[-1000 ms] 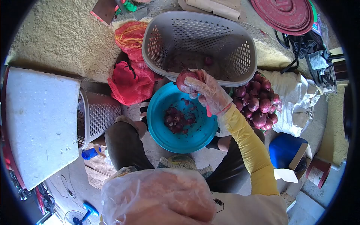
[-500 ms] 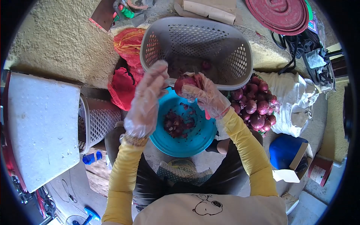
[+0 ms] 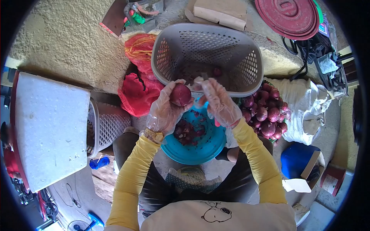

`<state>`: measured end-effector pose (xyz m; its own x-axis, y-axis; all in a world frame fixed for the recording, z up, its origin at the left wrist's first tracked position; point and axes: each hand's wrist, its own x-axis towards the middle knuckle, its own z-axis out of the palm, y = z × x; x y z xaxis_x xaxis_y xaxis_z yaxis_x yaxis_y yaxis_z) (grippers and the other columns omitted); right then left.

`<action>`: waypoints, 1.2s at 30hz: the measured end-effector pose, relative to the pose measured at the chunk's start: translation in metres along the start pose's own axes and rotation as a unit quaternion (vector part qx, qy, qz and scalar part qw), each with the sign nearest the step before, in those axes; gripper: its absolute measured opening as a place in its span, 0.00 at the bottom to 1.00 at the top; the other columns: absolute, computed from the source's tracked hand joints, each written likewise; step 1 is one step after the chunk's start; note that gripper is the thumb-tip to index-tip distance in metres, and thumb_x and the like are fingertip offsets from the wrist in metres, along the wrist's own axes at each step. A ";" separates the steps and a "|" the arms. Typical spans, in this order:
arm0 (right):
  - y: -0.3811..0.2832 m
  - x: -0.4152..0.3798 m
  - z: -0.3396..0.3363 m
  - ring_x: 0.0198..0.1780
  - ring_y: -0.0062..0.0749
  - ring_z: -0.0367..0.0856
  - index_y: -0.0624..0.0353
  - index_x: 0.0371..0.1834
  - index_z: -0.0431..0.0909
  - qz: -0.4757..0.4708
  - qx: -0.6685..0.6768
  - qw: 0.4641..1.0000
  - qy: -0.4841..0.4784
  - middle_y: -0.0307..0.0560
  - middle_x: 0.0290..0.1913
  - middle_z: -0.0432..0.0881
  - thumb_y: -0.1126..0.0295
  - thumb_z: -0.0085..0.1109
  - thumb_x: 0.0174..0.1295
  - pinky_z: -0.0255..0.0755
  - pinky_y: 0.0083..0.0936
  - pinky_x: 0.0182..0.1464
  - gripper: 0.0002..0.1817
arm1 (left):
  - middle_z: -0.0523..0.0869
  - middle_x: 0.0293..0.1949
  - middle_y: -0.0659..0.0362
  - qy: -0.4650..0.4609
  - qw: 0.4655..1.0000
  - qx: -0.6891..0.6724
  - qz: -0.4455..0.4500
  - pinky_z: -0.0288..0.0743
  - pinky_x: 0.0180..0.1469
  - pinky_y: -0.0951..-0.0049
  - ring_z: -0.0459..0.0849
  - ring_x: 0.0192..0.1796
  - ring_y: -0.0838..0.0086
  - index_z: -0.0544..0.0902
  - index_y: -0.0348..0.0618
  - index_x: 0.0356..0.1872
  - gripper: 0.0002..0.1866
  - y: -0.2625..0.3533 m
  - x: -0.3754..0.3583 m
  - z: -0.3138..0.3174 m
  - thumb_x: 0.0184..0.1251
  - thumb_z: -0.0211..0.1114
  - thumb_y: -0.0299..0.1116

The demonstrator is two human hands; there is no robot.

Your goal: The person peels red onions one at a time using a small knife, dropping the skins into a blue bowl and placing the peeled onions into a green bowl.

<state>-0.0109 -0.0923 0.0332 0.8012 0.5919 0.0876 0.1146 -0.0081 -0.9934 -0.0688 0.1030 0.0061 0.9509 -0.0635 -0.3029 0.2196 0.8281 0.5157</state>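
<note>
In a clear plastic glove, my left hand (image 3: pixel 167 109) holds a red onion (image 3: pixel 180 95) just below the near rim of the grey basket (image 3: pixel 210 32). My right hand (image 3: pixel 220 101), also gloved, is closed beside it, apart from the onion; a small blade seems to stick up from its fingers, and a bit of red shows under the palm. Below both hands is a blue basin (image 3: pixel 194 154) with onion skins (image 3: pixel 187 133) in it. One small onion (image 3: pixel 217 71) lies inside the basket.
A pile of red onions (image 3: pixel 268 111) lies at the right, next to a white sack (image 3: pixel 300 104). Red net bags (image 3: pixel 138 92) are left of the basket. A white foam board (image 3: pixel 52 131) and another basket (image 3: pixel 111 125) stand farther left. A blue container (image 3: pixel 296 158) is at the lower right.
The onion has passed from my right hand to my left hand, which has moved right and turned palm up. The view has shifted slightly.
</note>
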 end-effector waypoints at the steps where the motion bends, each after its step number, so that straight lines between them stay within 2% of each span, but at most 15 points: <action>1: 0.000 -0.001 -0.002 0.34 0.17 0.72 0.54 0.51 0.76 0.082 0.074 0.994 0.026 0.34 0.37 0.77 0.52 0.52 0.81 0.72 0.20 0.38 0.17 | 0.77 0.66 0.51 0.012 1.000 -0.001 0.019 0.86 0.58 0.56 0.83 0.59 0.60 0.72 0.36 0.68 0.24 0.002 -0.001 -0.002 0.86 0.52 0.45; 2: 0.000 -0.002 -0.005 0.32 0.15 0.70 0.53 0.50 0.76 0.164 0.147 0.974 0.052 0.32 0.34 0.75 0.53 0.46 0.84 0.70 0.19 0.34 0.17 | 0.77 0.66 0.51 0.011 1.000 0.000 0.020 0.86 0.58 0.56 0.83 0.59 0.60 0.72 0.36 0.68 0.24 0.004 -0.001 -0.002 0.86 0.52 0.45; 8: 0.025 -0.001 -0.011 0.30 0.13 0.66 0.54 0.50 0.77 0.149 0.228 0.962 -0.014 0.30 0.33 0.72 0.53 0.47 0.84 0.66 0.16 0.31 0.16 | 0.77 0.65 0.48 -0.024 0.998 0.043 0.025 0.86 0.61 0.49 0.82 0.61 0.55 0.70 0.36 0.68 0.23 0.003 -0.002 -0.001 0.86 0.53 0.44; 11: 0.025 0.002 -0.008 0.30 0.14 0.66 0.55 0.51 0.77 0.126 0.198 0.972 0.027 0.29 0.32 0.71 0.55 0.48 0.84 0.65 0.16 0.31 0.15 | 0.77 0.64 0.48 -0.012 0.998 0.046 0.047 0.85 0.63 0.46 0.81 0.63 0.53 0.70 0.36 0.67 0.23 0.000 0.004 -0.007 0.86 0.52 0.44; 15: 0.033 0.005 -0.013 0.30 0.13 0.64 0.55 0.53 0.78 0.060 0.163 0.985 -0.004 0.28 0.31 0.70 0.57 0.48 0.84 0.64 0.16 0.32 0.15 | 0.78 0.63 0.47 -0.007 0.993 -0.086 -0.078 0.85 0.62 0.46 0.82 0.64 0.51 0.69 0.35 0.66 0.22 0.009 0.009 -0.006 0.87 0.52 0.44; 17: 0.038 0.004 -0.018 0.30 0.21 0.69 0.57 0.53 0.80 0.095 0.086 0.992 -0.014 0.34 0.29 0.74 0.48 0.59 0.77 0.69 0.23 0.34 0.21 | 0.78 0.63 0.47 0.020 0.992 -0.093 -0.088 0.86 0.63 0.47 0.83 0.63 0.51 0.69 0.35 0.66 0.22 0.006 0.009 -0.011 0.86 0.52 0.44; 18: 0.022 0.003 -0.018 0.30 0.21 0.69 0.57 0.53 0.80 0.095 0.086 0.992 -0.015 0.34 0.29 0.74 0.48 0.59 0.77 0.69 0.23 0.34 0.21 | 0.79 0.63 0.46 -0.011 0.999 -0.041 -0.033 0.85 0.63 0.49 0.83 0.63 0.51 0.69 0.36 0.67 0.22 0.000 0.010 -0.021 0.86 0.53 0.44; 20: -0.025 -0.004 -0.012 0.32 0.37 0.80 0.58 0.49 0.82 0.072 -0.311 0.947 -0.030 0.46 0.30 0.81 0.40 0.71 0.64 0.74 0.34 0.37 0.30 | 0.79 0.63 0.46 -0.039 0.999 0.010 0.018 0.85 0.63 0.50 0.84 0.63 0.51 0.69 0.36 0.67 0.23 -0.008 0.002 -0.024 0.86 0.54 0.44; 23: -0.013 -0.005 -0.011 0.38 0.53 0.84 0.58 0.47 0.83 0.002 -0.346 0.937 -0.040 0.55 0.35 0.84 0.36 0.77 0.51 0.76 0.44 0.42 0.36 | 0.79 0.64 0.47 -0.034 0.962 0.252 0.103 0.85 0.64 0.54 0.83 0.64 0.56 0.69 0.39 0.68 0.21 -0.011 0.002 -0.018 0.85 0.55 0.41; 29: 0.004 -0.001 -0.017 0.35 0.56 0.81 0.59 0.41 0.81 -0.071 -0.416 0.907 -0.002 0.55 0.29 0.80 0.42 0.80 0.48 0.74 0.44 0.40 0.32 | 0.80 0.66 0.48 -0.107 0.749 0.604 0.251 0.82 0.67 0.61 0.83 0.64 0.63 0.68 0.42 0.71 0.20 -0.016 0.020 -0.034 0.86 0.53 0.37; 30: 0.005 0.000 -0.018 0.35 0.56 0.81 0.59 0.41 0.81 -0.071 -0.415 0.907 -0.003 0.55 0.29 0.80 0.42 0.80 0.48 0.74 0.44 0.40 0.32 | 0.80 0.66 0.49 -0.063 0.843 0.501 0.188 0.81 0.68 0.62 0.83 0.65 0.64 0.67 0.42 0.72 0.21 -0.020 0.025 -0.034 0.86 0.54 0.35; 32: 0.007 -0.001 -0.018 0.41 0.56 0.86 0.55 0.47 0.84 -0.038 -0.414 0.909 -0.018 0.55 0.36 0.86 0.41 0.78 0.50 0.78 0.47 0.45 0.32 | 0.81 0.65 0.49 -0.018 0.914 0.385 0.122 0.80 0.69 0.63 0.83 0.65 0.64 0.67 0.41 0.73 0.21 -0.023 0.026 -0.038 0.85 0.54 0.34; 33: 0.007 0.000 -0.018 0.41 0.56 0.86 0.55 0.47 0.84 -0.038 -0.414 0.910 -0.018 0.55 0.36 0.86 0.41 0.78 0.50 0.78 0.47 0.45 0.32 | 0.80 0.65 0.50 -0.104 0.960 0.241 0.101 0.80 0.69 0.64 0.82 0.65 0.64 0.66 0.40 0.73 0.22 -0.019 0.020 -0.030 0.85 0.54 0.32; 35: 0.006 0.002 -0.017 0.41 0.56 0.86 0.56 0.47 0.85 0.000 -0.391 0.920 -0.037 0.56 0.37 0.86 0.40 0.76 0.52 0.79 0.46 0.45 0.32 | 0.80 0.65 0.50 -0.188 0.975 0.090 0.078 0.80 0.69 0.65 0.82 0.65 0.65 0.65 0.40 0.74 0.22 -0.013 0.011 -0.016 0.85 0.55 0.31; 36: 0.006 0.002 -0.016 0.41 0.56 0.86 0.56 0.47 0.85 0.001 -0.391 0.920 -0.037 0.56 0.37 0.86 0.40 0.76 0.52 0.79 0.46 0.45 0.32 | 0.79 0.66 0.50 -0.181 0.937 0.257 0.150 0.80 0.70 0.66 0.82 0.66 0.65 0.65 0.40 0.74 0.22 -0.011 0.008 -0.010 0.85 0.54 0.30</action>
<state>0.0008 -0.1041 0.0290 0.7630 0.6442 0.0529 0.5238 -0.5684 -0.6344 -0.0659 0.0992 -0.0100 0.9779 -0.1323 0.1621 -0.0826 0.4677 0.8800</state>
